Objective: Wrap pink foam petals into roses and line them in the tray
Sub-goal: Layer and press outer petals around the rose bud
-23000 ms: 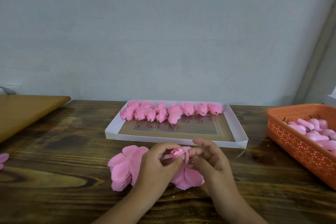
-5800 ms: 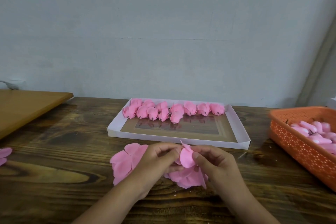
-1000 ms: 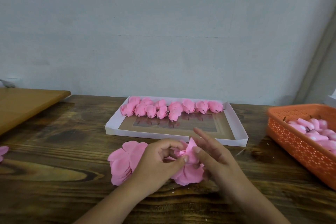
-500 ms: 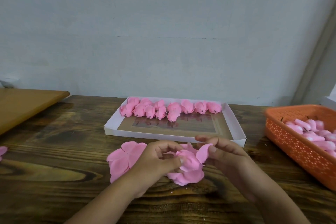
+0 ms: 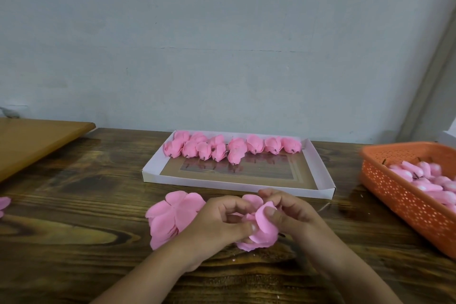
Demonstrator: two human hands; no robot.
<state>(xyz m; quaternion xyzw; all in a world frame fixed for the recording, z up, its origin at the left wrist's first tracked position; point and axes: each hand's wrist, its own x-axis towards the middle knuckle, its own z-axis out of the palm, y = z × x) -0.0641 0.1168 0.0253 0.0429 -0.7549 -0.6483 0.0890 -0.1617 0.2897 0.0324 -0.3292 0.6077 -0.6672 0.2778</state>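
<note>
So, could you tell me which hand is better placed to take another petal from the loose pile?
Left. The left hand lies directly beside the loose petal pile, while the right hand is on the far side, its thumb pressing a petal onto the half-wrapped rose.

Both forearms are bare, the left hand (image 5: 217, 224) and right hand (image 5: 293, 215) without sleeves, gloves or rings.

There are no words, numbers, labels or signs to read here. The tray (image 5: 320, 170), the basket (image 5: 394, 192), the table (image 5: 74, 229) and the wall (image 5: 222, 44) all show no writing.
</note>
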